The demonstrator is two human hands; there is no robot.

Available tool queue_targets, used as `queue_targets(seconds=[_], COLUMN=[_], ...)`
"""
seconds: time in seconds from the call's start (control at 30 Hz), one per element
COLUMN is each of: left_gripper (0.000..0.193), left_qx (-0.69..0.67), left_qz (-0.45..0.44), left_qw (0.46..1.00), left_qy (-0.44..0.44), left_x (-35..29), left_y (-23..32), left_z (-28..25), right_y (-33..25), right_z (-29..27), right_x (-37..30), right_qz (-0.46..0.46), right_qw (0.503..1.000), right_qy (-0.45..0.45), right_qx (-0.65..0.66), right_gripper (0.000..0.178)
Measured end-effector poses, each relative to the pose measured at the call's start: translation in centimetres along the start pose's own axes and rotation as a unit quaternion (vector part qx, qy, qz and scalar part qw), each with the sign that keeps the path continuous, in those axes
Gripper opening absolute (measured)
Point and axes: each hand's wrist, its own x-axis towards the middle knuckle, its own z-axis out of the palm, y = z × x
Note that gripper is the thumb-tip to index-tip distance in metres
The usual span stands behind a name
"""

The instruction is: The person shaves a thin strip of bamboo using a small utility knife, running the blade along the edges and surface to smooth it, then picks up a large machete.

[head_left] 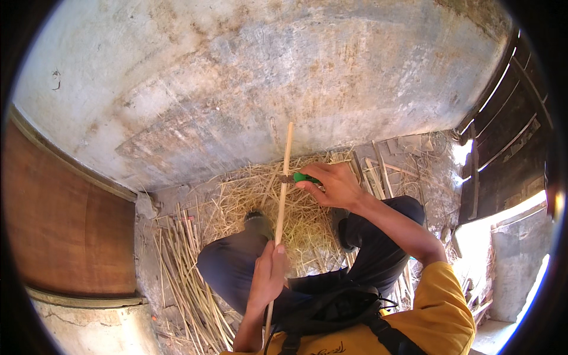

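A long, pale strip of wood or bamboo [283,207] runs upright through the middle of the view, from my lap toward the wall. My left hand [270,273] is closed around its lower part. Higher up, my right hand [334,184] grips the green handle of a knife [303,177]. The knife's short dark blade lies across the strip, touching it. Most of the handle is hidden inside my right fingers. Below the strip, a heap of pale shavings [236,192] covers the floor between my feet.
A bundle of thin sticks [180,266] lies at my left beside a brown wooden panel [71,219]. Further strips [378,171] rest right of the shavings. A stained wall [284,83] stands close ahead. Dark boards [503,136] with bright gaps are at the right.
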Motion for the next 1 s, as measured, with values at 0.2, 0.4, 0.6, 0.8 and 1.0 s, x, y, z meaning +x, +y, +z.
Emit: queue_targets(seconds=[0.2, 0.4, 0.6, 0.8, 1.0], left_gripper=[0.036, 0.030, 0.029, 0.045, 0.061], left_qx=[0.027, -0.008, -0.013, -0.077, -0.150], left_qz=[0.028, 0.030, -0.013, -0.037, -0.067], left_qw=[0.999, 0.996, 1.000, 0.996, 0.982], left_qy=[0.002, -0.085, 0.013, -0.026, -0.095], left_x=[-0.3, -4.8, -3.3, -1.5, 0.1], left_y=[-1.0, -3.4, -4.4, -2.7, -2.1], left_z=[-0.2, -0.1, -0.8, -1.2, -1.1], right_y=[0.7, 7.0, 6.3, 2.0, -0.7], right_z=[0.5, -4.0, -4.4, -2.7, -1.9], right_x=[-0.2, 3.4, 1.8, 1.8, 0.8], right_qz=[0.024, 0.266, 0.305, 0.232, 0.081], right_qw=[0.999, 0.962, 0.934, 0.960, 0.977], right_qy=[-0.011, 0.014, 0.047, -0.064, -0.059], right_qx=[-0.030, -0.063, 0.183, 0.146, 0.188], right_gripper=[0.030, 0.034, 0.035, 0.037, 0.028])
